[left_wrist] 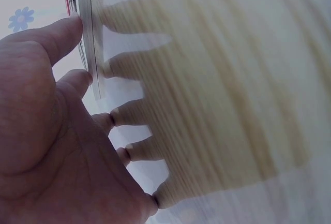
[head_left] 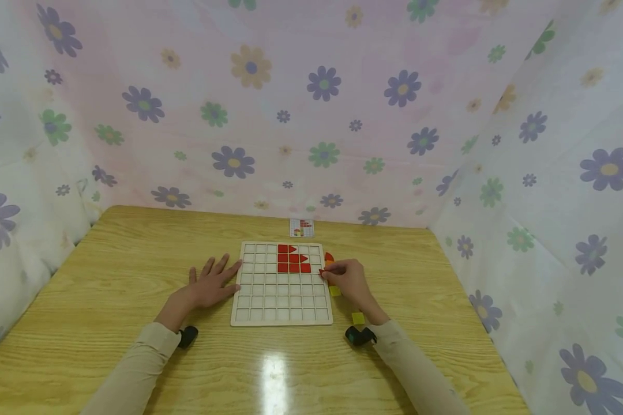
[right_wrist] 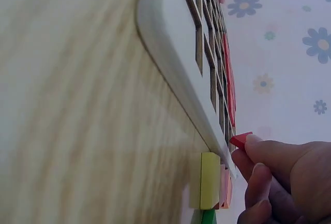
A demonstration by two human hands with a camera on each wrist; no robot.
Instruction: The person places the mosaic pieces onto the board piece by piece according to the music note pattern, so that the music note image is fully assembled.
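Pinching red piece [right_wrist: 240,139], right fingers [right_wrist: 274,152] near grid board [head_left: 256,301] (printed card [head_left: 302,228] beyond).

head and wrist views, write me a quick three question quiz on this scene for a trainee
1. True or false: the left hand is gripping a yellow square.
2. Multiple choice: what colour is the piece pinched by the right hand?
A) green
B) red
C) yellow
3. Fill the gap: the card sits beyond the ____ edge of the board, as the person sees it (near or far).

Key:
1. False; it is spread at the board's left edge, gripping nothing.
2. B
3. far
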